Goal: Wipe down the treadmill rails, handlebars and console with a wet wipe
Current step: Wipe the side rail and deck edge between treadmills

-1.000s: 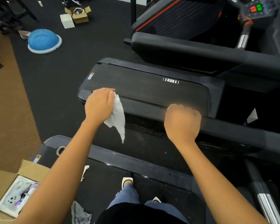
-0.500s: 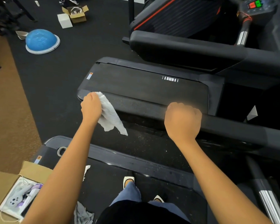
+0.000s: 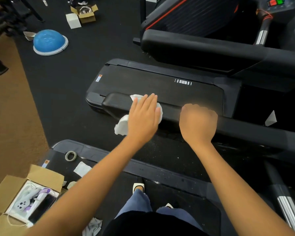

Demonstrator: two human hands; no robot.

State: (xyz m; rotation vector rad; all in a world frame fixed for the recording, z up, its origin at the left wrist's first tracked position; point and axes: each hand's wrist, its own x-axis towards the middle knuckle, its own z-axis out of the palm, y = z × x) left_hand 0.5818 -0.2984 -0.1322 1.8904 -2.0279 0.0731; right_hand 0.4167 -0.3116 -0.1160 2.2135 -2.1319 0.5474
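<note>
Wiping: we see the left hand [image 3: 143, 116] laid flat on the wet wipe [image 3: 122, 124], pressing it onto the top of the padded black handrail [image 3: 114, 103].
Left fingers [image 3: 151, 101]: straight and close together, pointing across the handrail toward its far side; they grasp nothing and only press the wipe down.
Wipe position: white and crumpled, it lies under our left palm near the handrail's rounded end; one corner shows past the fingertips, and a bunched flap hangs off the handrail's near side.
Right hand [image 3: 198, 122]: on the same handrail, just beside the left hand and further from the rounded end; it is curled closed over the rail, knuckles up.
Treadmill belt [image 3: 160, 89]: dark, just beyond the handrail, with a small white marking.
Console [image 3: 278, 4]: well beyond the handrail, showing one red and one green button.
Balance dome [image 3: 48, 40]: blue, on the floor well past the handrail's rounded end.
Tape roll [image 3: 70, 155]: on the near side of the handrail, lying flat on a second treadmill's deck.
Cardboard box [image 3: 10, 189]: open, further to the near side, holding a pale game controller [image 3: 22, 204].
</note>
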